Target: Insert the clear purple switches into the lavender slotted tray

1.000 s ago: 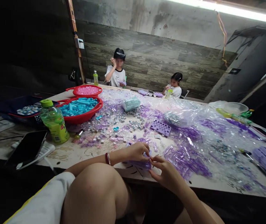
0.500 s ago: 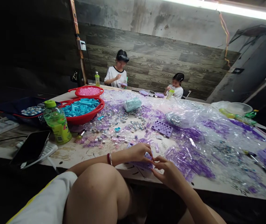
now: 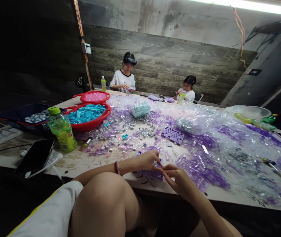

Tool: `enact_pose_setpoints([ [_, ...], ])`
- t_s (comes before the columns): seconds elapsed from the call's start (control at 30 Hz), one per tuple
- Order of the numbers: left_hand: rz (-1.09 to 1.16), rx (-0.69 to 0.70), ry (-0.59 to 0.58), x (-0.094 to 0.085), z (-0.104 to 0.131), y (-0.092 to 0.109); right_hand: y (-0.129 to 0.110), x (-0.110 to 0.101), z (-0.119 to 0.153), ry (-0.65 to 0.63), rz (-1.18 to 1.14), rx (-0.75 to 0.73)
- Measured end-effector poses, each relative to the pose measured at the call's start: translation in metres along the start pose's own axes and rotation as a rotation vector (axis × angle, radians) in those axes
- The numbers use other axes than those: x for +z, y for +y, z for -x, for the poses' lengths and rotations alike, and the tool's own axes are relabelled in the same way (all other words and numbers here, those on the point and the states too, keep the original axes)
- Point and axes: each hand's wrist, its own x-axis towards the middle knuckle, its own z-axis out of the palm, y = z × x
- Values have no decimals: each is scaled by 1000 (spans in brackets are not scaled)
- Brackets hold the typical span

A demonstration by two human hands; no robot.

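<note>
My left hand, with a dark red band at the wrist, is closed in a pinch over a purple plastic piece at the table's front edge. Its fingertips meet those of my right hand, whose thumb and fingers are pressed together. Whatever lies between the fingertips is too small to make out. Dark thin strips lie just under my left hand. Behind the hands a purple frame with rectangular slots lies flat among loose clear purple pieces.
Red baskets of blue pieces and pink pieces stand at the left, near a green bottle and a phone. Plastic bags cover the right side. Two people sit across the table.
My right thumb has closed in toward its fingers. The view has shifted slightly. Across the table, one person's raised hand has come down to the purple piece.
</note>
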Motion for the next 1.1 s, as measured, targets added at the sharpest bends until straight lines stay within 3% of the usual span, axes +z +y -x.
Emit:
enact_pose_setpoints([
  [0.23, -7, -33, -15, -1, -1, 3, 1, -1, 2, 12, 126, 68],
  [1.1, 14, -23, -38, -5, -1, 4, 2, -6, 1, -93, 101, 141],
])
